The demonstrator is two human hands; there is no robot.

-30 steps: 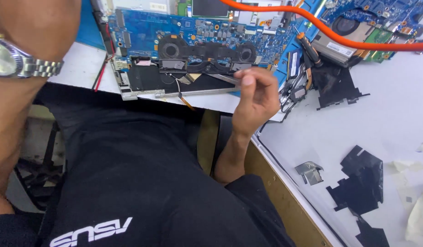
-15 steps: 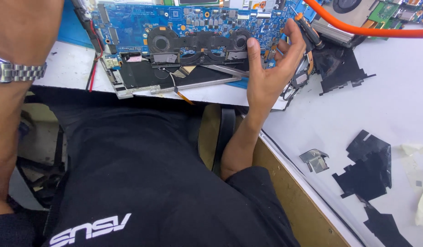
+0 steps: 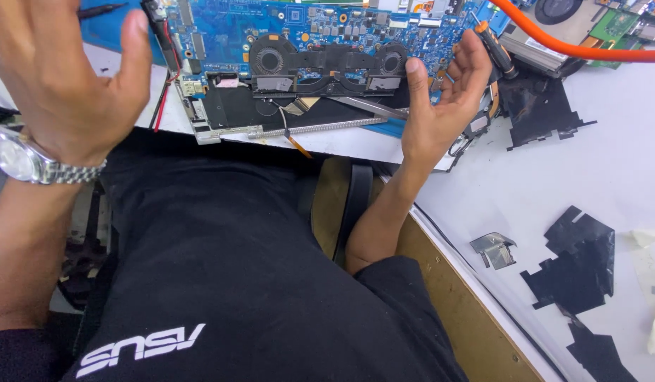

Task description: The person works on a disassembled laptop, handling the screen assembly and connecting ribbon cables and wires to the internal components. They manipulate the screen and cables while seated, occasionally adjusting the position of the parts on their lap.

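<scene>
An opened laptop with a blue circuit board (image 3: 327, 28), two black fans and dark heat pipes lies at the near edge of the white table (image 3: 554, 177). My right hand (image 3: 440, 106) is raised at the board's right end, palm turned left, fingers spread, holding nothing. A screwdriver with an orange and black handle (image 3: 494, 51) lies just behind its fingertips. My left hand (image 3: 65, 78) is lifted at the upper left, open and empty, with a silver wristwatch (image 3: 16, 159) on the wrist. A metal tweezer (image 3: 370, 107) rests on the board near my right thumb.
An orange hose (image 3: 575, 48) runs across the top right over another opened device (image 3: 554, 35). Black film pieces (image 3: 575, 262) and a small bent silver part (image 3: 493, 249) lie on the table at right. My black shirt fills the foreground.
My right hand, curled by the board's lower edge a second ago, has opened and risen to the board's right end. My left hand has spread open in front of the view.
</scene>
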